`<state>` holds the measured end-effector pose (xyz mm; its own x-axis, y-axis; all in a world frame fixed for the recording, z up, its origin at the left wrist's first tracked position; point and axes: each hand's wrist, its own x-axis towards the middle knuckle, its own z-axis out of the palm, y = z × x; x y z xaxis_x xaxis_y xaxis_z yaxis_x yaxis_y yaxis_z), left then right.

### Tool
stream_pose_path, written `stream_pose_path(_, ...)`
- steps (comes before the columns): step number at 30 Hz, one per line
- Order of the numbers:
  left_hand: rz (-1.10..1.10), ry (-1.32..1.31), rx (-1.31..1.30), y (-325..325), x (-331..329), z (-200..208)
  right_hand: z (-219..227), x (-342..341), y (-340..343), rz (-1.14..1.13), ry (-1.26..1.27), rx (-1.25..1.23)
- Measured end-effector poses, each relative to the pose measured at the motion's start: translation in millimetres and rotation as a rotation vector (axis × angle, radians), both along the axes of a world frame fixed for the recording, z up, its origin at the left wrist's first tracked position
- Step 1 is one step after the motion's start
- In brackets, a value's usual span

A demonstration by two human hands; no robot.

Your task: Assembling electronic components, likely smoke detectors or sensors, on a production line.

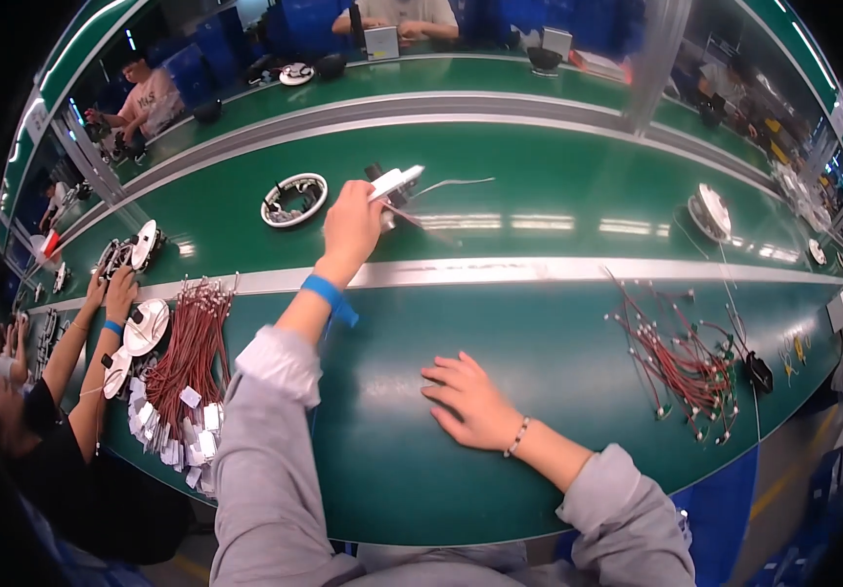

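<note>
Stretched out over the far green belt, my left hand [351,227] is closed on a white plastic part [397,182] with a pointed end. Dark pieces and a loose pale wire [456,181] show around that part; its exact kind is blurred. A blue strap circles my left wrist. To the left of this hand, a white ring-shaped housing [294,201] with black parts inside lies on the belt. My right hand [475,401] is low over the near green table, fingers spread, holding nothing.
Bundled red wires with white connectors [192,342] lie at the left, beside white round housings [146,327]. More red wires [686,367] spread at the right, near a black piece [758,372]. A metal rail [558,269] divides table and belt. A co-worker's hands [116,293] work at the left.
</note>
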<state>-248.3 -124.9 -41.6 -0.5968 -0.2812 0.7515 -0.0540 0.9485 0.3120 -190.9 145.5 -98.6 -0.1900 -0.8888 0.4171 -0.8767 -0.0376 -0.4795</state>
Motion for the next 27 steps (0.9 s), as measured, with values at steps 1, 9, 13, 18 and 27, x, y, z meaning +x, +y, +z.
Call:
stream_pose_path(1,-0.041,0.005,0.043,9,15,5,0,-2,2,-0.008,-0.010,0.009)
stream_pose_path(9,-0.578,-0.372,1.321,115,153,13,51,-18,-3,-0.255,-0.903,-0.458)
stream_pose_path(13,-0.564,-0.438,1.395,123,175,-7,75,-12,-11,-0.207,-0.512,-0.369)
stream_pose_path(18,-0.321,-0.105,0.497,120,167,-1,99,9,-21,-0.124,-0.708,-0.301)
stream_pose_path(27,-0.616,-0.502,0.912,135,151,55,123,34,-24,-0.041,-0.516,-0.511)
